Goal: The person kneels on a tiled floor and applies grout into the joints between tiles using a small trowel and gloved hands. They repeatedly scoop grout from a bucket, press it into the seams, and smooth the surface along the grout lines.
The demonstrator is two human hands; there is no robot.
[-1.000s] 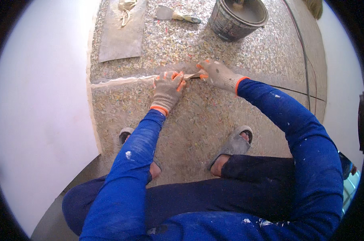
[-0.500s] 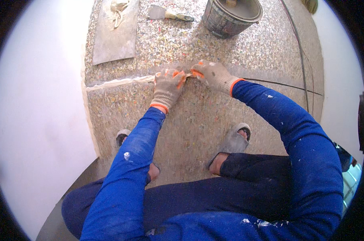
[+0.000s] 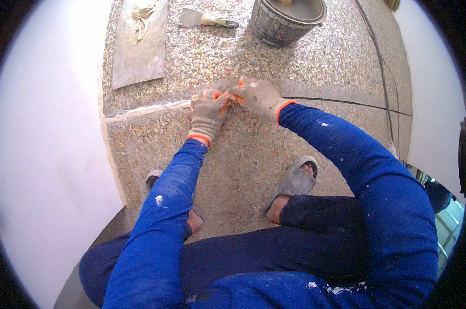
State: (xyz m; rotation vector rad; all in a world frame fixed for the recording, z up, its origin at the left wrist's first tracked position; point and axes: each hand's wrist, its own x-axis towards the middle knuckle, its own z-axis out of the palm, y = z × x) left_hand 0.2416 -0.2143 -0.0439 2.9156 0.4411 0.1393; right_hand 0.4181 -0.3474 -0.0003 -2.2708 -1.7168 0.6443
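Note:
Both hands wear tan knit gloves with orange cuffs and orange-marked fingers, and they meet at a seam between two speckled floor panels. My left hand (image 3: 207, 114) is closed, its fingertips pressed down on the seam. Beside it my right hand (image 3: 259, 98) is also closed, fingers bent toward the left ones. Whatever lies between the fingertips is too small and covered to name. Left of my hands, a cream filler strip (image 3: 148, 110) runs along the seam. To their right the seam shows as a dark open gap (image 3: 341, 101).
Beyond my hands lie a flat grey board (image 3: 139, 56) bearing cream putty (image 3: 142, 15) and a putty knife (image 3: 208, 19). A smeared bucket (image 3: 279, 27) stands right of them. A dark cable (image 3: 381, 62) crosses the right side. My sandalled feet straddle the near panel; white walls flank it.
The view has shifted slightly, moving the whole scene a little left. My hands stay together at the seam; a small tan piece visible between them before is now mostly hidden.

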